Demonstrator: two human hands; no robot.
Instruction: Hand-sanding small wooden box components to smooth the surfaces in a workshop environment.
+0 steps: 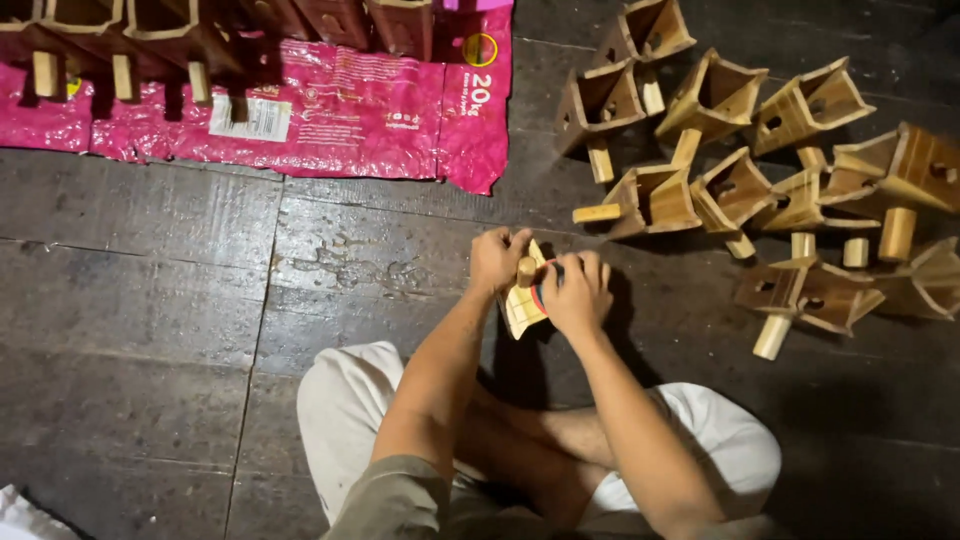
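Observation:
I sit cross-legged on a dark plank floor. My left hand (497,258) grips a small pale wooden box-shaped piece with a round peg (523,296), held above my knees. My right hand (577,293) presses against the piece's right side and closes on a small red and dark object (541,297) that is mostly hidden by the fingers. The peg sticks up between my two hands.
A pile of several similar pale wooden pieces with pegs (740,180) lies on the floor at the upper right. At the top left, several dark stained pieces (200,40) rest on a pink plastic sack (350,110). A white scrap (25,515) is at the bottom left corner.

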